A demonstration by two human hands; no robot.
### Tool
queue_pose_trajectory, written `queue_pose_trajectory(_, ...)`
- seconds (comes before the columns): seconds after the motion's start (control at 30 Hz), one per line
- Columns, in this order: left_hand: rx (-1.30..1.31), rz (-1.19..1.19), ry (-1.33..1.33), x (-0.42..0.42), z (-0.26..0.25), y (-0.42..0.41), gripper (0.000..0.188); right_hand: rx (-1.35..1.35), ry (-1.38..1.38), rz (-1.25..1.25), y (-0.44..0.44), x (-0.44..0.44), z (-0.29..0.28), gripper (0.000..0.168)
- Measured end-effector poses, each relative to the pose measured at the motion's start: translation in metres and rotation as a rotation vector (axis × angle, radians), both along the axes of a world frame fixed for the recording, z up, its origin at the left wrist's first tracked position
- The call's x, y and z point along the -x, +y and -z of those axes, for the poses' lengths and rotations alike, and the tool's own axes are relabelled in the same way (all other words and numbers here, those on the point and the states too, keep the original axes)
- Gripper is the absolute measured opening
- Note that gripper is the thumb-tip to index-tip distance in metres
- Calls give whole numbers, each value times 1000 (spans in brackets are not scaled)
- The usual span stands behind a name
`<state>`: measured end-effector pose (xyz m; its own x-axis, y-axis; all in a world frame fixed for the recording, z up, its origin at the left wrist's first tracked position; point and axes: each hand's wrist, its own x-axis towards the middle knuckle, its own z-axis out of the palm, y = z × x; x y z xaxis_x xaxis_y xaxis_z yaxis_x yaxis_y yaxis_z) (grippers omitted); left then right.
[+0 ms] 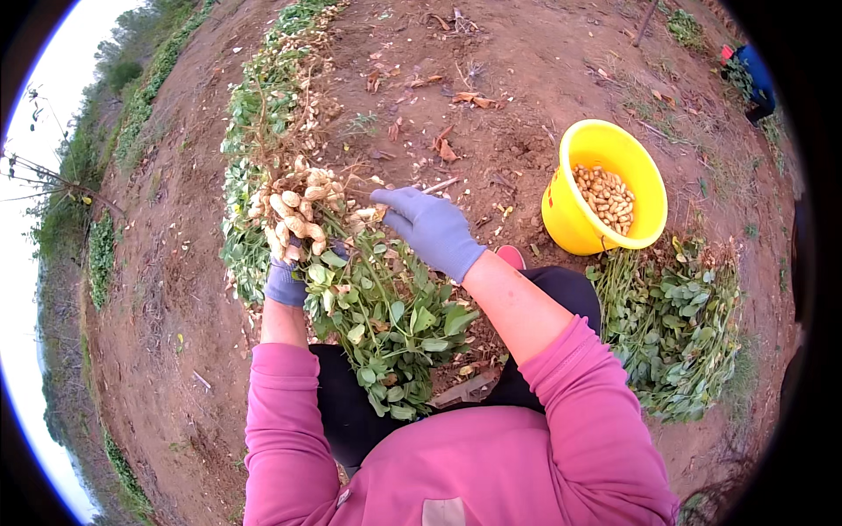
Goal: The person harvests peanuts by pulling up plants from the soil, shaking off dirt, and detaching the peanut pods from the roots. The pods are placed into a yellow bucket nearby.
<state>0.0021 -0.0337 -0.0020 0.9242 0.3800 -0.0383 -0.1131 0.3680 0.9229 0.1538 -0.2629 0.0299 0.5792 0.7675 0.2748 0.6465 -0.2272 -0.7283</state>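
My left hand (287, 283), in a grey-purple glove, grips an uprooted peanut plant (388, 309) just below its roots. A cluster of pale peanut pods (296, 214) covers much of that hand. The plant's leafy stems hang down between my knees. My right hand (431, 227), gloved alike, reaches to the right side of the root cluster. Its fingertips are beside pods and thin roots; whether they pinch one is unclear. To the right of that hand stands a yellow bucket (556, 214), with loose peanuts (605, 197) inside.
Pulled peanut plants (263, 112) lie in a long row ahead, on the left. A heap of leafy plants (671, 329) lies by the bucket's near side. Dry leaves (447, 148) litter the reddish soil. A person in blue (756, 79) is partly visible at far right.
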Motion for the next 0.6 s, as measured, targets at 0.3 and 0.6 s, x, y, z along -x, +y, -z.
queue_pose_trajectory(0.3,156,504,-229,-5,-9,-12,52,240,-60,-162,3,8,4,43)
queue_pose_trajectory(0.6,324,-26,-60,-15,-9,-51,48,305,70,-249,-3,11,10,35)
